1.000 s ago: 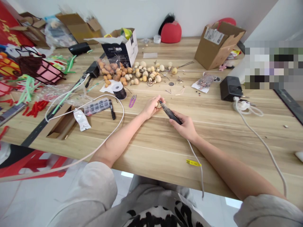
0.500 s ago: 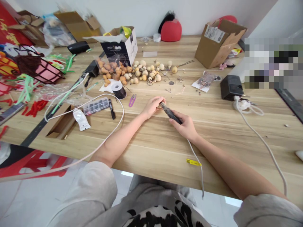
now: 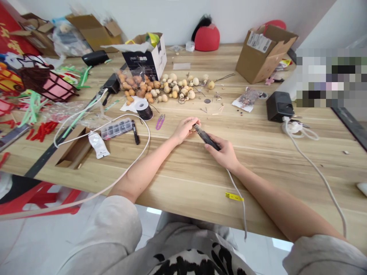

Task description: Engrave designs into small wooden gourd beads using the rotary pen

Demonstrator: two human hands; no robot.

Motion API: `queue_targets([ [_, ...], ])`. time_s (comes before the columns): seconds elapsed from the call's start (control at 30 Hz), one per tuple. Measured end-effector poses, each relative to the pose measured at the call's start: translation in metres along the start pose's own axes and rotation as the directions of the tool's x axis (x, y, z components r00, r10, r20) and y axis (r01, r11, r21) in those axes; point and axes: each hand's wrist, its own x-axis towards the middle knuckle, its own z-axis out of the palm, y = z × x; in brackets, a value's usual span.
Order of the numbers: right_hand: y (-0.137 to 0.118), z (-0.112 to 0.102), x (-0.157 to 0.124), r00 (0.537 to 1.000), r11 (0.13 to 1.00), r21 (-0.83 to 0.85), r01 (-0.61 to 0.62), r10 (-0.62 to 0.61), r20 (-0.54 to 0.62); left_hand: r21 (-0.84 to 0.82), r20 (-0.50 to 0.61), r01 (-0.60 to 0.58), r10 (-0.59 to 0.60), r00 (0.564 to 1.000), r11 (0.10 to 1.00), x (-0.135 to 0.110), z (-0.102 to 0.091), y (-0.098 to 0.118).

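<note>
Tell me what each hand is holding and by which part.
The right hand grips a black corded pen-shaped tool around its body. The left hand is curled at the tool's tip; its fingers hide whatever they hold.

Left hand point(image 3: 185, 130) curled closed around a small pale item point(image 3: 196, 126), mostly hidden by the fingers. Right hand point(image 3: 225, 153) holds a corded black pen-shaped tool point(image 3: 207, 137), tip just beside the left fingers; its white cord point(image 3: 236, 194) runs over the edge of the wooden tabletop point(image 3: 266, 187). Farther out, a heap of dried small gourds point(image 3: 174, 87). Nearer the left hand: purple thread snips point(image 3: 160, 121), a spool of black cord point(image 3: 145, 110), a black marker point(image 3: 135, 131), and a compartment box point(image 3: 116, 128).
</note>
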Motion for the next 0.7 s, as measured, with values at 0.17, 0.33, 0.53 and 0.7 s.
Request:
queue_targets([
  [0.17,0.0014,0.0002,0.0002,1.000,1.000,0.016,0.016,-0.016,0.002,0.012,0.005,0.004,-0.004,1.000,1.000,-0.0002,0.0004,0.0009],
  [0.33,0.0015,0.0004,0.0005,1.000,1.000,0.014,0.017,-0.017,-0.001,0.008,0.006,0.002,-0.002,1.000,1.000,0.0008,-0.0001,-0.0001],
  [0.53,0.0021,0.0002,0.0006,1.000,1.000,0.010,0.012,-0.012,-0.002,-0.011,0.007,0.004,-0.004,1.000,1.000,0.0018,-0.0008,-0.0011],
  [0.7,0.0013,-0.0001,0.0006,1.000,1.000,0.006,0.007,-0.007,-0.005,-0.023,0.005,0.006,-0.006,1.000,1.000,0.0018,-0.0007,-0.0007],
])
